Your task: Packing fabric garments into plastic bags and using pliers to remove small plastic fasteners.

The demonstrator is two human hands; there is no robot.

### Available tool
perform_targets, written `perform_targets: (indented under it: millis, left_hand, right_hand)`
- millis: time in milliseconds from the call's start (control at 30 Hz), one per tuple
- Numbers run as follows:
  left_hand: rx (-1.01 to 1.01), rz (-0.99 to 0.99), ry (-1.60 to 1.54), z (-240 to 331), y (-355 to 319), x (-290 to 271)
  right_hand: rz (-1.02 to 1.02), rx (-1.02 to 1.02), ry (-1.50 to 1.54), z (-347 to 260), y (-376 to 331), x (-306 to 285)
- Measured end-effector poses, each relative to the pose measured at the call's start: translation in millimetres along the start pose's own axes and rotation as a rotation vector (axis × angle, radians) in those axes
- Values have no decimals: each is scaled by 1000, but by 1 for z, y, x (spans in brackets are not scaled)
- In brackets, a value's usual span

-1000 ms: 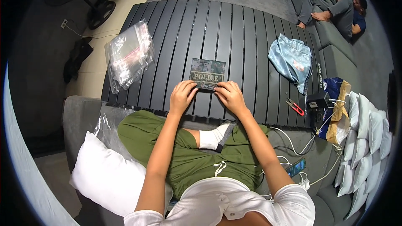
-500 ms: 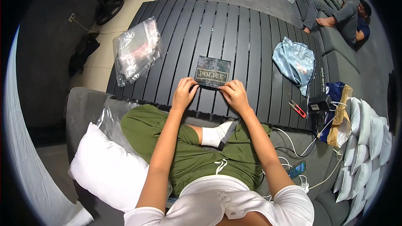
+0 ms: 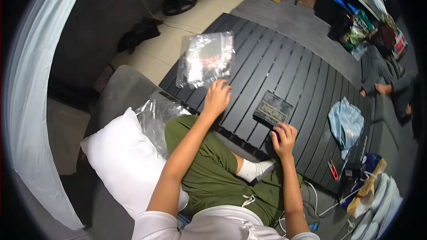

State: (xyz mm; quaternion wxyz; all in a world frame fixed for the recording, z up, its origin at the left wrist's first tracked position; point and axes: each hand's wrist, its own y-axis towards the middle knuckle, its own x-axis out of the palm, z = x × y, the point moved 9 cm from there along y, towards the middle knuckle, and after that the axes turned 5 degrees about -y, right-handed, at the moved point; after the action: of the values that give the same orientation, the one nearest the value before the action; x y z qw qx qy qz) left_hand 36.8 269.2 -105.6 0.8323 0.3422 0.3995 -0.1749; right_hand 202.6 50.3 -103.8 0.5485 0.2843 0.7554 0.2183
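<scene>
Slatted table (image 3: 307, 69) beneath camouflage square (image 3: 273, 107).

Bags (image 3: 207, 58) left of patch (image 3: 272, 107)

Bags (image 3: 208, 58): streaked with white glare.
Camouflage square (image 3: 272, 108): softened by blur.
Wall (image 3: 98, 18): left dim.
Curtain (image 3: 35, 106): bent by fisheye distortion.

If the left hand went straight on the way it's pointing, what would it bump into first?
Probably the clear plastic bags, which lie just ahead of the left hand. Depth is hard to judge here, so it might pass just over them instead.
</scene>
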Motion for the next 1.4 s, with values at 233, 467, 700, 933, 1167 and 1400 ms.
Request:
perform_targets:
  millis: [233,467,700,933,1167,1400]
  left_hand:
    - [-121,-111,205,-114,7,-9]
    - [-313,-115,114,-132,26,-6]
    - [-373,45,6,-143,30,-28]
    - [-348,218,-202,-141,41,-46]
    - [27,237,-329,-60,41,-87]
    - [-429,-105,-1291,45,-15,-42]
  right_hand:
    - [-57,-91,235,-57,41,55]
    - [-141,-175,312,-111,88,135]
    - [-51,-247,176,-133,151,212]
    - [5,-229,91,-117,162,218]
    - [-236,226,396,-80,169,143]
    - [-541,531,849,-46,137,34]
